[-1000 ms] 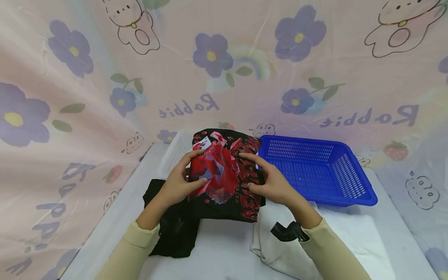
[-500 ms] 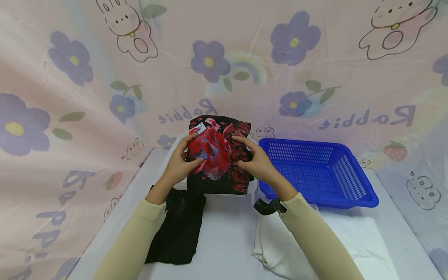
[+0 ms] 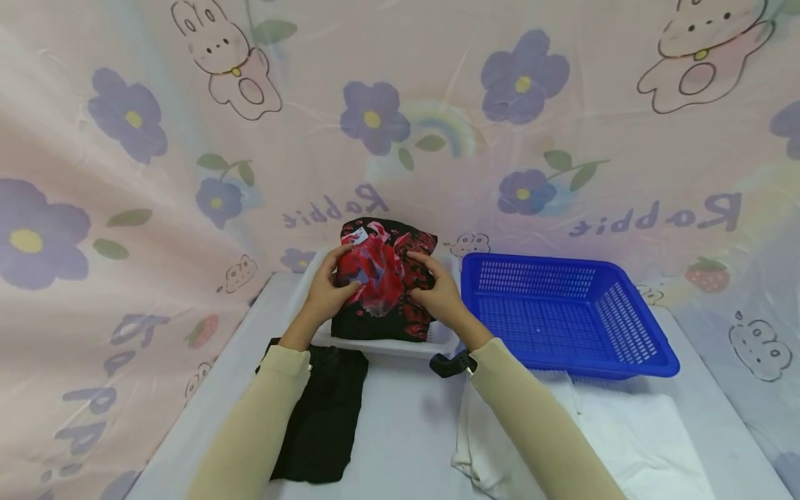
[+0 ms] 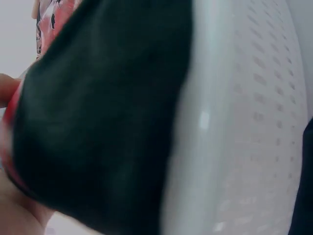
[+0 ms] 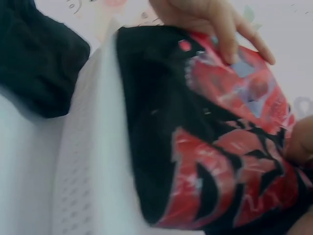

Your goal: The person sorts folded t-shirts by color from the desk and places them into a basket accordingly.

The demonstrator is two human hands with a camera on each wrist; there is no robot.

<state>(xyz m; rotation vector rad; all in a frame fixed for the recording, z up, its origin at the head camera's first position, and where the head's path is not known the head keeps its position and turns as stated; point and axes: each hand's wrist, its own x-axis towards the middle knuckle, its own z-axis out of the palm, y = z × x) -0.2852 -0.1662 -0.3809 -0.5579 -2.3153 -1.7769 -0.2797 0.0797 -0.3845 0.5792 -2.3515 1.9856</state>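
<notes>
A folded black T-shirt [image 3: 378, 278] with a red print and lettering is held between both hands over the white basket [image 3: 445, 342]. My left hand [image 3: 326, 288] grips its left side, thumb on the print. From the right, my right hand [image 3: 437, 288] holds the opposite side, fingers and thumb spread on the lettering. In the left wrist view the black cloth [image 4: 107, 112] lies right along the basket's rim [image 4: 198, 127]. The right wrist view shows the shirt [image 5: 161, 107] beside the perforated basket wall [image 5: 80, 161], sagging at its near edge.
To the right stands a blue perforated basket [image 3: 537, 326]. A folded black garment [image 3: 325, 417] lies on the front left of the table, partly under the left sleeve. Folded white cloth [image 3: 637, 430] lies at the front right. A printed curtain [image 3: 437, 180] hangs behind.
Both hands have carried the folded T-shirt forward and slightly left, from in front of the white basket to over it, then lowered it a little. The black garment and blue basket have stayed put.
</notes>
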